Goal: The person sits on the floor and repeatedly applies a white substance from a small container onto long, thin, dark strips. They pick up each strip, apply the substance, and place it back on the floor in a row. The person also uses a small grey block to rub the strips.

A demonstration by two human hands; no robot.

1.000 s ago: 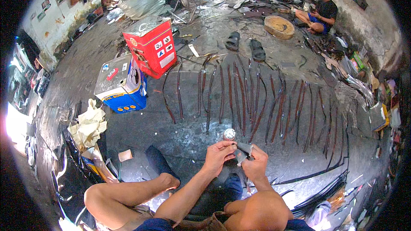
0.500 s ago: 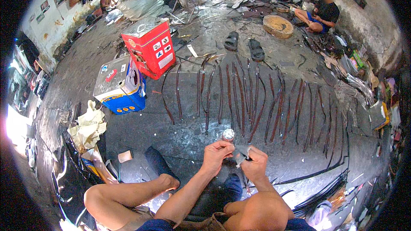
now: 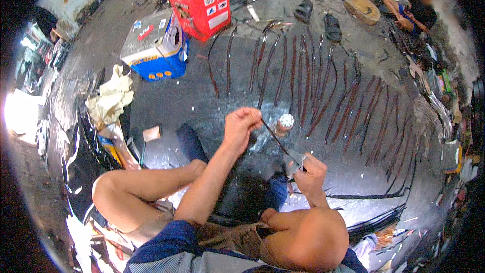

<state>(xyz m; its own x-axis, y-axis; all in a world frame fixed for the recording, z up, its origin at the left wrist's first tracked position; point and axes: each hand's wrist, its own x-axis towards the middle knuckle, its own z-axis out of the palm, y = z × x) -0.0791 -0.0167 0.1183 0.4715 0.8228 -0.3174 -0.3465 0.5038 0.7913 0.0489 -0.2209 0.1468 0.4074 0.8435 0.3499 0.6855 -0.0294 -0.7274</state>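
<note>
Between my two hands a thin dark strip [image 3: 274, 135] is stretched at a slant. My left hand [image 3: 241, 125] pinches its far end between thumb and fingers. My right hand [image 3: 311, 171] is closed on a grey cloth-like piece [image 3: 294, 161], which meets the strip's near end; whether it wraps fully around it I cannot tell. Just beyond the strip stands a small container with a white speckled top [image 3: 286, 121]. Many similar reddish-brown glossy strips [image 3: 303, 86] lie side by side on the dark mat [image 3: 202, 116] in front of me.
A red box [image 3: 202, 7] and a blue-and-white can [image 3: 156, 53] stand at the far left. Crumpled cream paper [image 3: 112, 96] lies at left. Black sandals [image 3: 332, 27] and a round wooden block [image 3: 362, 8] are farther off. A person [image 3: 417, 12] sits at far right.
My left hand has moved forward and away from my right, and the dark strip now shows stretched between them. The view has tilted downward.
</note>
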